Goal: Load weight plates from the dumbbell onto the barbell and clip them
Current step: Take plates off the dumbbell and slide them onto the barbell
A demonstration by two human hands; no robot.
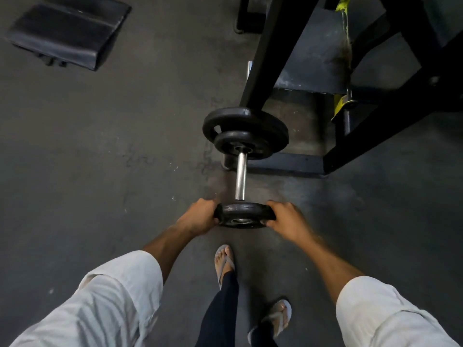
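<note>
Here, left hand (200, 216) and right hand (285, 216) clamp opposite rims of the small black iron plate (241, 215), chrome dumbbell bar (241, 176) running straight away from them.

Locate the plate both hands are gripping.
In the head view, lower centre: the small plate sits at the dumbbell handle's near end, between left hand and right hand.

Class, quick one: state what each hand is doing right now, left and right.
Left hand: closed, gripping the left edge of the near weight plate.
Right hand: closed, gripping the right edge of the same plate.
</note>
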